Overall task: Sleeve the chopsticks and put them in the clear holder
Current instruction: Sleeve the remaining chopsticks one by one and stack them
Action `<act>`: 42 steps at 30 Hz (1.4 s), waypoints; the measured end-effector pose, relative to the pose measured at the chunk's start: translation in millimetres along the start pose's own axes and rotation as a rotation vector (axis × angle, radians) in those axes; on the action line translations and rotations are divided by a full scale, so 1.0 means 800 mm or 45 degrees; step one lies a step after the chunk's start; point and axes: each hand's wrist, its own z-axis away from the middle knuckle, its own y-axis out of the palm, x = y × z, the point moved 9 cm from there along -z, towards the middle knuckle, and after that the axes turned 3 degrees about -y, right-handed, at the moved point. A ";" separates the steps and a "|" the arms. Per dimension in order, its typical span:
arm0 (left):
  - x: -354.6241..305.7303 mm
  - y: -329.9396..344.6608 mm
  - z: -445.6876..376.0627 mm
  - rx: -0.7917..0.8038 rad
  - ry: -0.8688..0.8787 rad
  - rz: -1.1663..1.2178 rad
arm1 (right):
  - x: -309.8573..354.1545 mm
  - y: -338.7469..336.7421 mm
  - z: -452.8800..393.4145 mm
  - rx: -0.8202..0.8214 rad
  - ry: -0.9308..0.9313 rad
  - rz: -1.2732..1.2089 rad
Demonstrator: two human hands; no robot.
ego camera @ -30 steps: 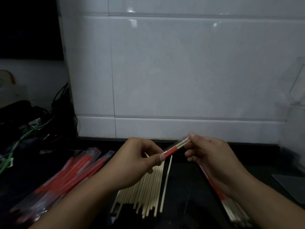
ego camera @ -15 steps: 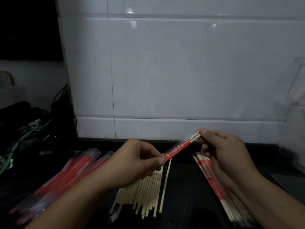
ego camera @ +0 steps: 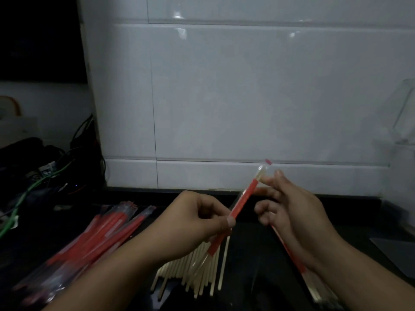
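The left hand (ego camera: 197, 223) pinches a red-and-clear sleeved pair of chopsticks (ego camera: 243, 199) between thumb and fingers near the sleeve's lower half. From that pinch the pair's long axis climbs up and to the right, to where the right hand (ego camera: 289, 205) nips the upper end with its fingertips (ego camera: 267, 181); the sleeve's clear tip pokes out just past them. So both hands are closed on the one pair, the right at the far end. The clear holder (ego camera: 404, 117) stands well off to the right of both grips, against the tiled wall, so the right hand is judged nearer for the drop. Bare chopsticks (ego camera: 197, 272) lie below the left grip, empty sleeves (ego camera: 94, 239) to its left.
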 end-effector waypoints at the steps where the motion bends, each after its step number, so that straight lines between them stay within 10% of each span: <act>1: 0.001 -0.004 -0.001 -0.054 -0.004 0.073 | -0.005 0.012 0.005 0.089 0.072 -0.018; 8: -0.011 0.011 0.003 -0.053 0.039 0.106 | -0.011 0.039 0.031 0.182 0.009 0.382; 12: -0.007 -0.022 0.003 -0.365 0.069 -0.463 | 0.006 -0.014 -0.011 0.087 0.016 0.551; 20: 0.043 -0.098 -0.002 -0.596 -0.304 -1.033 | -0.004 -0.096 -0.046 0.097 0.207 1.577; 27: 0.101 -0.139 0.000 -0.484 -0.642 -1.382 | 0.020 -0.074 -0.046 -0.039 -0.167 1.860; 35: 0.135 -0.141 -0.014 -0.411 -0.713 -1.396 | -0.029 0.070 0.048 1.028 -0.518 1.800; 42: 0.136 -0.152 -0.013 -0.531 -0.724 -1.310 | -0.049 0.082 0.058 1.184 -0.615 1.753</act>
